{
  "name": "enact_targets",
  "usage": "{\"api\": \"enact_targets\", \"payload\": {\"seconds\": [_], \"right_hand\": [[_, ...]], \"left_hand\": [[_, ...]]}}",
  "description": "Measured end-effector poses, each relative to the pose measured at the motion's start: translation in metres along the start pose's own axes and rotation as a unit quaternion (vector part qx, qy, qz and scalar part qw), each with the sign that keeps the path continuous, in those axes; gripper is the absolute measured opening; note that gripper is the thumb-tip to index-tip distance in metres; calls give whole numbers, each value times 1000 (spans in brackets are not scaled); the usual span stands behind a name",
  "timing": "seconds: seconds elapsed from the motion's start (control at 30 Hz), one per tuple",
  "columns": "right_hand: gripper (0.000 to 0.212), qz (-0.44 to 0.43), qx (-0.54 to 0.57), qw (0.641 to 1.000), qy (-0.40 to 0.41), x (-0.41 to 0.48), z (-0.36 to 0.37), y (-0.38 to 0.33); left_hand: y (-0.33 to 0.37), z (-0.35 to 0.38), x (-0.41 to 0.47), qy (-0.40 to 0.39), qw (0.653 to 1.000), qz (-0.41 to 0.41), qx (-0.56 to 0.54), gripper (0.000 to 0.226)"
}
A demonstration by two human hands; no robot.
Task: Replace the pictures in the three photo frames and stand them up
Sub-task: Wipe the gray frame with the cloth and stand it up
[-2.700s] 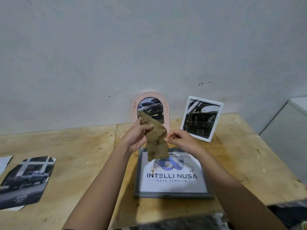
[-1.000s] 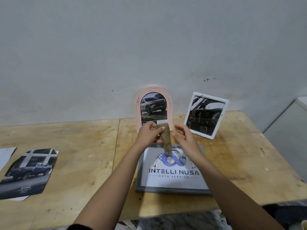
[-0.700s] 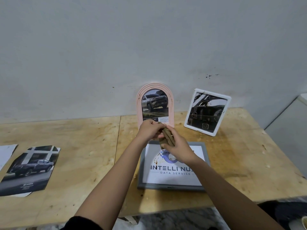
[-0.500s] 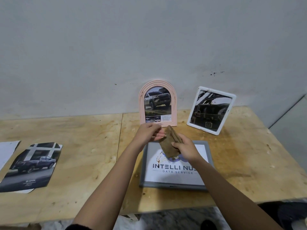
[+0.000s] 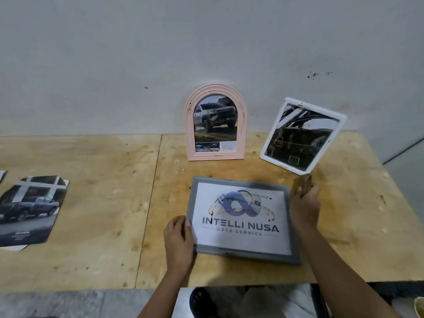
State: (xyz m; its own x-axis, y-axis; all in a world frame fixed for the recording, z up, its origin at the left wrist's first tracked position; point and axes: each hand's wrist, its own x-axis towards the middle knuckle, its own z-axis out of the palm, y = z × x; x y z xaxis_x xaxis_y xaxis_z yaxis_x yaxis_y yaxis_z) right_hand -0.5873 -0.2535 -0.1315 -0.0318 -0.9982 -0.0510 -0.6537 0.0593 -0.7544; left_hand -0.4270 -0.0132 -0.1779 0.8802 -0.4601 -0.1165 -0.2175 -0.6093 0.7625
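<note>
Okay, two frames are already standing at the back of the table (image 5: pixel 103 203): the pink arched frame (image 5: pixel 215 122) is sitting upright against the wall, and the white frame (image 5: pixel 302 136) is leaning at a tilt just to its right. Both are showing car pictures. The gray frame (image 5: pixel 263 256) is lying flat, face up, near the table's front edge, with the logo print (image 5: pixel 241 214) in it.

The left hand (image 5: pixel 179 239) is gripping the gray frame's left edge, thumb lying over the border and fingers curled beside it. The right hand (image 5: pixel 304 208) is sitting at the frame's upper right corner and pinching a folded brown rag (image 5: pixel 303 182) at its fingertips, so it is not really holding the frame. A loose car picture (image 5: pixel 29 210) is lying well off to the left.

Judging from this, the gray frame is waiting to be stood up. Risks:
- With the right hand busy with the rag, the lift is leaning on one hand, and the frame could slip off the near edge.
- The rag is hovering just below the white frame's lower corner, so a careless swing could knock it flat.
- The back and stand are hidden, so I cannot tell if the print is secured.
</note>
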Motion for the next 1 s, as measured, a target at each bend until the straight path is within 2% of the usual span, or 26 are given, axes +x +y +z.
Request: {"api": "enact_targets", "payload": {"seconds": [0.1,0.23,0.27,0.57,0.7,0.8,1.0], "right_hand": [[9,-91,-148,978,-112,9,21,8],[47,-176,-254,928,-206,-1,49,2],[51,-193,-264,920,-217,-5,55,-2],[48,-312,-251,875,-270,-42,129,-54],[62,-343,-242,857,-298,-61,151,-71],[47,-379,-232,832,-333,-73,170,-77],[45,-409,-153,806,-398,-76,174,-71]], "left_hand": [[3,2,0,-4,1000,-15,-26,33],[3,1,6,-3,999,-30,-17,32],[4,0,8,-10,999,-30,-6,32],[3,-5,15,-38,999,-30,10,36],[-1,-5,16,-42,998,-30,19,36],[-1,-7,17,-41,999,-29,21,35],[-4,-5,16,-36,999,-28,11,35]]}}
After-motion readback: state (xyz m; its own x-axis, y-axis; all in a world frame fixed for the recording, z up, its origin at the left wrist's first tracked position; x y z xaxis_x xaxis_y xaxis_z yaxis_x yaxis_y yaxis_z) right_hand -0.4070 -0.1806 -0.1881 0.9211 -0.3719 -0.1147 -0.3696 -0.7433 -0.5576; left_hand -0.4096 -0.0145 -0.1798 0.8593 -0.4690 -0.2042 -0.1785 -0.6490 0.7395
